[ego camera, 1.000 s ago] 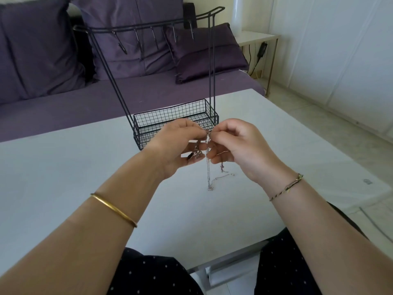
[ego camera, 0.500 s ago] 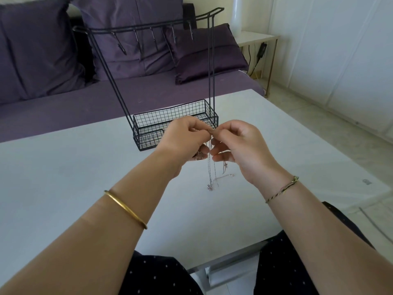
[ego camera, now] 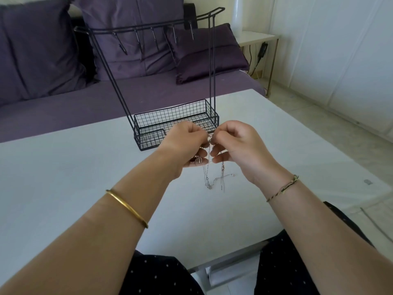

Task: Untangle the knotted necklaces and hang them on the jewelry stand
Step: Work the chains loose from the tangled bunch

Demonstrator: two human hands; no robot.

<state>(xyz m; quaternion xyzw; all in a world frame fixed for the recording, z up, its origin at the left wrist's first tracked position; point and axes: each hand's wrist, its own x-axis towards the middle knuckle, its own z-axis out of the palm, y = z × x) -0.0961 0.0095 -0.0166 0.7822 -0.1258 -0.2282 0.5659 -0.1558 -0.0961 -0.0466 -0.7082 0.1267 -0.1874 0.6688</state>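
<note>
Purple cushions [ego camera: 38, 50] and a sofa filled the background behind the white table [ego camera: 63, 171], where the black wire jewelry stand [ego camera: 174, 122] stood with its hooks [ego camera: 140, 43] all bare. Just in front of its basket, the left hand [ego camera: 185, 143] and the right hand [ego camera: 240, 145] met almost knuckle to knuckle above the table, each with its fingertips curled in and pinching the knotted necklaces [ego camera: 212, 177] at the top of the tangle. Thin silver chains hung down from between the hands, their lowest loops and clasps at or just above the tabletop (which of the two I could not tell). Judging by the empty hooks and the chains bunched together, the untangling was unfinished and no necklace had been hung.
</note>
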